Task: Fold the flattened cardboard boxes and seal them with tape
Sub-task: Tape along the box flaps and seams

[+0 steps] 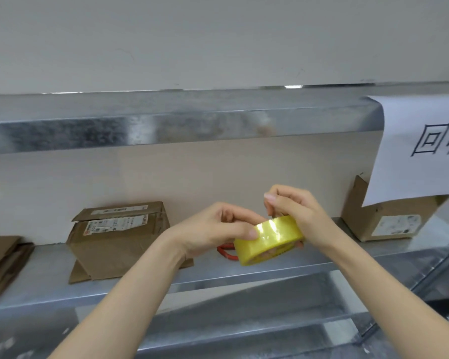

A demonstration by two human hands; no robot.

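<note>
A yellow roll of tape (268, 239) is held up in front of a metal shelf (270, 265). My left hand (213, 229) grips the roll's left side, thumb laid on its outer face. My right hand (293, 208) holds the roll's right side, fingers curled at its top edge. A folded cardboard box (117, 242) with shipping labels stands on the shelf to the left, one bottom flap sticking out. Flattened cardboard (0, 260) lies stacked at the far left. Another box (389, 221) sits at the right end of the shelf.
An orange-red object (226, 252) lies on the shelf behind the tape, mostly hidden. A white paper sign (420, 149) hangs from the upper shelf beam (166, 125) over the right box. A lower metal shelf (244, 320) runs beneath my arms.
</note>
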